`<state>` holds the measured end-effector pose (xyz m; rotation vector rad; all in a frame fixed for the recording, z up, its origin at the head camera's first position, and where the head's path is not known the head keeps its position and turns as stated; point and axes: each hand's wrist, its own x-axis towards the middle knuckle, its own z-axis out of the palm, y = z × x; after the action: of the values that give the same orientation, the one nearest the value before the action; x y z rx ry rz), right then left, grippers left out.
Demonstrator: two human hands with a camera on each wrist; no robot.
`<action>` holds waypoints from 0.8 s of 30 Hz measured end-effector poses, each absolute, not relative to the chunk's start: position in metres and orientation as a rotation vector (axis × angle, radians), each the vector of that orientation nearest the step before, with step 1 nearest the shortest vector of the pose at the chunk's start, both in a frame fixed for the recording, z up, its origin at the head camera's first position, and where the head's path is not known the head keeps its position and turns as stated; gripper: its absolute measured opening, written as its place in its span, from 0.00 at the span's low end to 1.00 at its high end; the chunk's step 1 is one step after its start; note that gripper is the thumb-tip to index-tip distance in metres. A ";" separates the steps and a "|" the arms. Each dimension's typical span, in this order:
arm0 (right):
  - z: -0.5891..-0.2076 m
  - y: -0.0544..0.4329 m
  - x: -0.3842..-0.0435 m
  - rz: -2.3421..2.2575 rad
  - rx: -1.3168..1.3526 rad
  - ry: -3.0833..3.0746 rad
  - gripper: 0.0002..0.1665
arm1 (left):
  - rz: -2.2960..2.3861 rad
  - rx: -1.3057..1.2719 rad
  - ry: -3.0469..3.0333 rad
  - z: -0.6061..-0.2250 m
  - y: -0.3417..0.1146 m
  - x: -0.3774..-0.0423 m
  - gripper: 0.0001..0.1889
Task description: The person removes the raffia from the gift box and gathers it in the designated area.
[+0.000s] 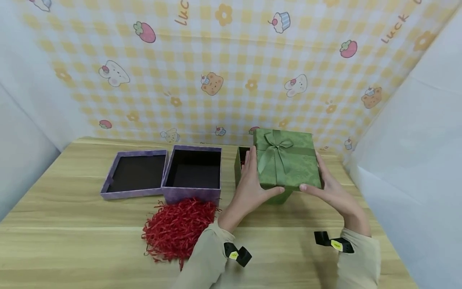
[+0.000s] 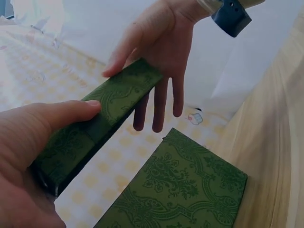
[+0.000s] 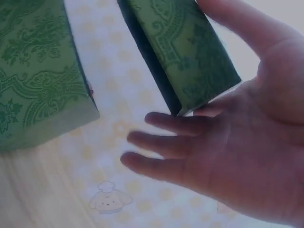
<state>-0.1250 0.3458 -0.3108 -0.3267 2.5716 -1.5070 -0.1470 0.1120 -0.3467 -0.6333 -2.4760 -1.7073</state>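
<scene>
One green lid (image 1: 299,164): my L hand (image 1: 250,189) & R hand (image 1: 333,192) are gripping it above green box (image 1: 280,198), smth red (image 1: 243,163) maybe showing inside.

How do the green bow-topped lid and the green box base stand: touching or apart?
Apart: the left wrist view shows yellow-checked cloth through a continuous gap between the green bow-topped lid and the green box base.
</scene>
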 end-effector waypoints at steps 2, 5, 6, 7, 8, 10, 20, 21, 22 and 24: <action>-0.312 0.350 -0.122 -1.516 -0.327 2.561 0.58 | -1.679 -0.667 -2.506 -0.348 0.113 -0.148 0.62; -0.312 0.354 -0.121 -1.543 -0.338 2.544 0.57 | -1.683 -0.696 -2.517 -0.350 0.113 -0.149 0.62; -0.312 0.355 -0.121 -1.558 -0.337 2.532 0.56 | -1.693 -0.701 -2.515 -0.350 0.113 -0.150 0.62; -0.312 0.356 -0.120 -1.597 -0.353 2.500 0.53 | -1.702 -0.705 -2.511 -0.350 0.113 -0.151 0.62; -0.311 0.357 -0.120 -1.657 -0.376 2.451 0.50 | -1.714 -0.710 -2.503 -0.350 0.113 -0.151 0.62; -0.310 0.361 -0.119 -1.787 -0.437 2.328 0.44 | -1.730 -0.729 -2.484 -0.351 0.112 -0.153 0.62; -0.311 0.367 -0.123 -2.031 -0.517 2.049 0.34 | -1.708 -0.794 -2.450 -0.353 0.107 -0.155 0.62; -0.311 0.368 -0.123 -2.032 -0.525 2.041 0.33 | -1.699 -0.798 -2.456 -0.353 0.107 -0.155 0.62; -0.312 0.369 -0.124 -2.029 -0.526 2.042 0.33 | -1.688 -0.808 -2.460 -0.354 0.106 -0.155 0.63; -0.313 0.370 -0.123 -2.013 -0.500 2.071 0.35 | -1.660 -0.844 -2.467 -0.354 0.105 -0.156 0.64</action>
<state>-0.1230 0.3697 -0.3128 -0.5004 2.0711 -2.0134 -0.1556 0.1054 -0.3540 -0.8437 -2.4668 -1.6603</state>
